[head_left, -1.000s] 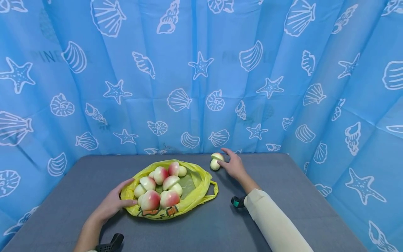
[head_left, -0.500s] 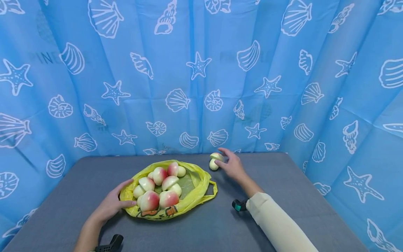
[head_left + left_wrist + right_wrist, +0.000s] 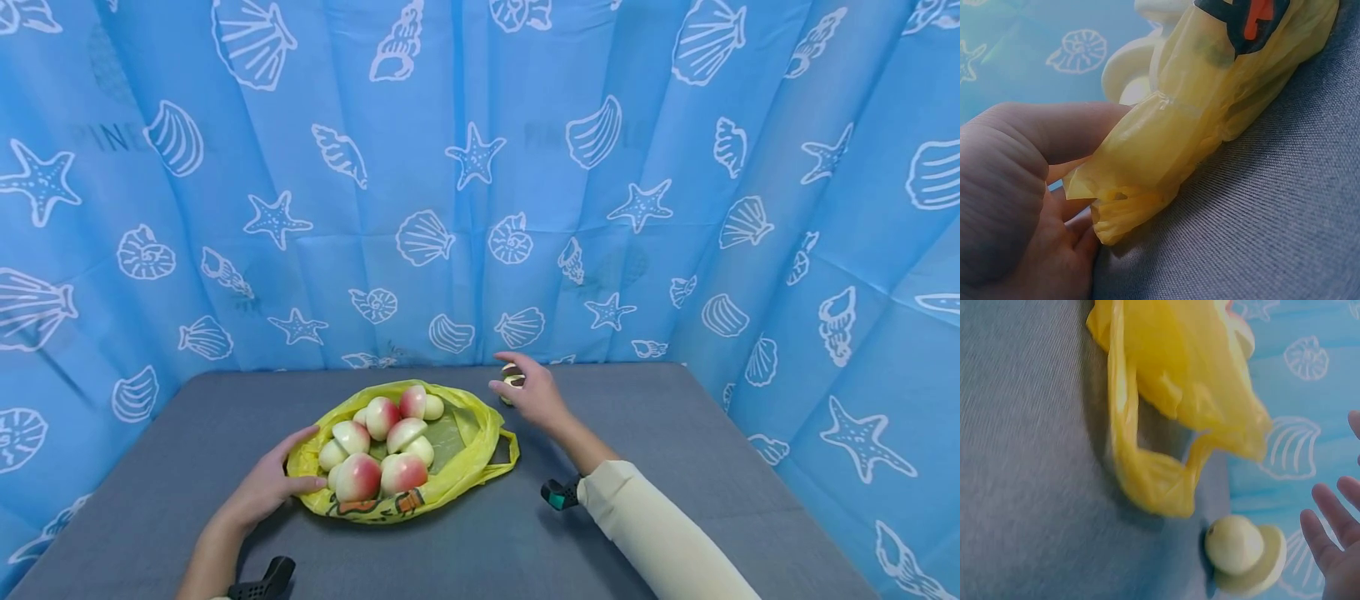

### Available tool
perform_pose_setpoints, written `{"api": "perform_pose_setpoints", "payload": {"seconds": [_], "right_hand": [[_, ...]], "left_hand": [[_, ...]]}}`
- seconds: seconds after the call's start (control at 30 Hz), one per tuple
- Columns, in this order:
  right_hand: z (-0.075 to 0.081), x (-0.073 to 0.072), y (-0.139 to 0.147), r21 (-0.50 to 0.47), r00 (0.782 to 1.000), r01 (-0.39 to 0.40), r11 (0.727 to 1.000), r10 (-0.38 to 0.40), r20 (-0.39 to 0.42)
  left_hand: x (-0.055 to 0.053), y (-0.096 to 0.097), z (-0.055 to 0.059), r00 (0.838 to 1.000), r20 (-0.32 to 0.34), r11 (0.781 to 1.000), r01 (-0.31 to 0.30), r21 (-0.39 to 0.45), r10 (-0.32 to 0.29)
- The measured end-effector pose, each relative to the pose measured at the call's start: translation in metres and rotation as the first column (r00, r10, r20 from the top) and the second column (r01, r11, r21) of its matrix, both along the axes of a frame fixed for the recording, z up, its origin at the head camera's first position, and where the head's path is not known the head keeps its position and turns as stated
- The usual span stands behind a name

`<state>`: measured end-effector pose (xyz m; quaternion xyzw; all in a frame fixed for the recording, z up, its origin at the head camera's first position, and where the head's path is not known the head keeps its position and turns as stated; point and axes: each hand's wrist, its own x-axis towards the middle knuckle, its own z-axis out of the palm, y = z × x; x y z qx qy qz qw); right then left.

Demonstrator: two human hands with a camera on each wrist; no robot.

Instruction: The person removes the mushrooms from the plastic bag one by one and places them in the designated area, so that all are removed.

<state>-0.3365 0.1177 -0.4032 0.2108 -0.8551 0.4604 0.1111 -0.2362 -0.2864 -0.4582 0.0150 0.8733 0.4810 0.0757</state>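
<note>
A yellow plastic bag (image 3: pixel 457 487) lies with its mouth wide, holding several toy mushrooms (image 3: pixel 382 417) with white stems and pink-red caps. My left hand (image 3: pixel 262 487) holds the bag's left end, thumb along the near rim and fingers at the far side. In the left wrist view, the yellow plastic (image 3: pixel 1141 150) passes between thumb and fingers. Beyond the bag, one more mushroom (image 3: pixel 1235 547) lies on the table, partly hidden by my right hand (image 3: pixel 536 396) in the head view. That hand reaches over it with fingers spread, apart from it in the right wrist view.
A grey cloth-covered table (image 3: pixel 480 558) runs back to a blue curtain (image 3: pixel 480 292) printed with white shells and starfish. The bag's loop handle (image 3: pixel 1157 487) sticks out toward the lone mushroom. Dark wrist devices (image 3: pixel 262 579) sit on both arms.
My right hand has shifted left and its fingers have moved off the lone mushroom, which stays in place and is now more covered. My left hand and the bag have not moved.
</note>
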Motion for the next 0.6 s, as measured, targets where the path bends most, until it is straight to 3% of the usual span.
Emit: {"api": "perform_pose_setpoints", "payload": {"seconds": [0.33, 0.6], "right_hand": [[0.017, 0.005, -0.019, 0.056, 0.994, -0.103, 0.993, 0.101, 0.039], [0.028, 0.005, -0.031, 0.170, 0.959, -0.263, 0.950, 0.238, 0.154]], "left_hand": [[-0.001, -0.001, 0.000, 1.000, -0.015, 1.000, 0.021, 0.006, -0.021], [-0.001, -0.001, 0.000, 1.000, -0.016, 1.000, 0.020, -0.005, -0.020]]}}
